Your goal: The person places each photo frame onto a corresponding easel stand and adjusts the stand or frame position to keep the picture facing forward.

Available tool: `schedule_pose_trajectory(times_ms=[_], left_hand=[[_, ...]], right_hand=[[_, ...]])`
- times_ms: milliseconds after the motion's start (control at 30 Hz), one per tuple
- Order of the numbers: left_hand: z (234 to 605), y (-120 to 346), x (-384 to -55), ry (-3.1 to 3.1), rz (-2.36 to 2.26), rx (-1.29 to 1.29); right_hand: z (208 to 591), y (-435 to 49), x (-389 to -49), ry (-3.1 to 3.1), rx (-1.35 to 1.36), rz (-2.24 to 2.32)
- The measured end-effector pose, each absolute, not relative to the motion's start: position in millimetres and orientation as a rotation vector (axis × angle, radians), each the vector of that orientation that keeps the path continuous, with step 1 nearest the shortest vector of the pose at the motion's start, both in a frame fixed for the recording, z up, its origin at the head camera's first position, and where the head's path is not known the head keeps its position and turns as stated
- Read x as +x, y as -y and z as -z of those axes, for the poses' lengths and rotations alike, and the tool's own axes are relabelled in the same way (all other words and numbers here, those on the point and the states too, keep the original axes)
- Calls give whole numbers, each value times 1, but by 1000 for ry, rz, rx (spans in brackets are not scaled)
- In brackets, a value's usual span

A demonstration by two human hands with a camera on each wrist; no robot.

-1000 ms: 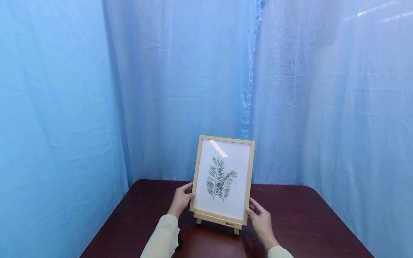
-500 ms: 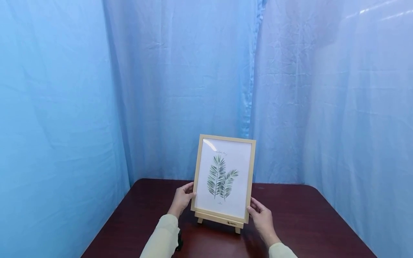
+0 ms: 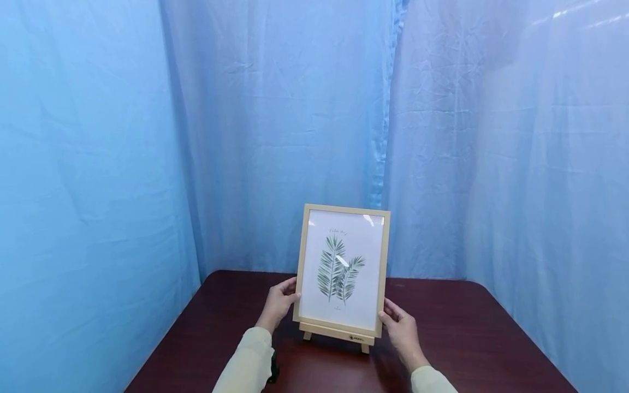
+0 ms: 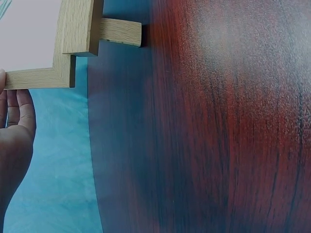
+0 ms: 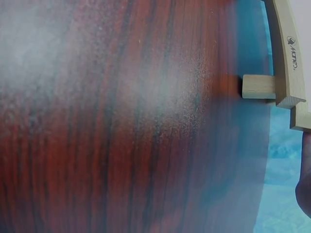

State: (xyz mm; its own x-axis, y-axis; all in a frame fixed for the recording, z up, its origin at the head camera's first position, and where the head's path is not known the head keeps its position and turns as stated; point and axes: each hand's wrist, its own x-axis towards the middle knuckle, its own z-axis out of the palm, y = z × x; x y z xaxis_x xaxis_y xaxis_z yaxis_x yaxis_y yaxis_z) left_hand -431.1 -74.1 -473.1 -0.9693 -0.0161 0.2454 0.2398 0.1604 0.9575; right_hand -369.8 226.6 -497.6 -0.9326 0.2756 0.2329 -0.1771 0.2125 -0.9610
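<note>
A picture frame with a light wood border and a print of two green fern-like leaves stands on a small wooden easel. My left hand grips its left edge low down, thumb at the front and fingers behind. On the opposite edge, a little lower, my right hand pinches the border in the same way. In the left wrist view the frame's corner sits on the easel ledge. The right wrist view catches the ledge with dark lettering, and only part of that hand.
A dark red-brown wooden table with rounded far corners carries the easel. Pale blue curtains hang close around its back and both sides. One easel leg touches the tabletop.
Frame and easel have turned slightly and shifted a little right in the head view, with both hands still on the frame. Light reflections on its glazing have moved.
</note>
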Motion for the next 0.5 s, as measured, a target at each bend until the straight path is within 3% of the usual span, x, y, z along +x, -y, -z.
schedule_pose_trajectory(times_ms=[500], left_hand=[[476, 74, -426, 2220, 1936, -213]], right_hand=[[497, -232, -373, 2177, -48, -1793]])
